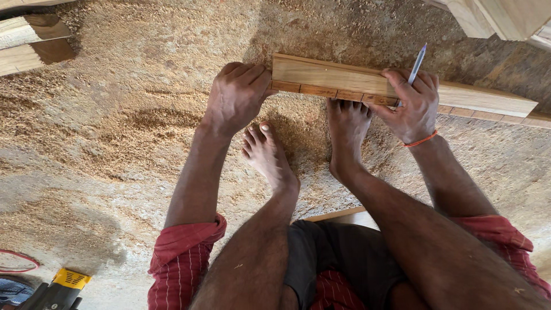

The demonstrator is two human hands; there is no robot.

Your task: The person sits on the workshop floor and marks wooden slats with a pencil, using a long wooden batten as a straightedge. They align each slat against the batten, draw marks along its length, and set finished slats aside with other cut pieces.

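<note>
Head camera, steeply downward, close

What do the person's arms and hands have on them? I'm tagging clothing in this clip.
Both arms are bare from the rolled-up cuffs down. The sleeves are red with thin pale stripes, bunched above the elbows. The right hand has a thin orange band around the wrist. The left hand wears nothing.
</note>
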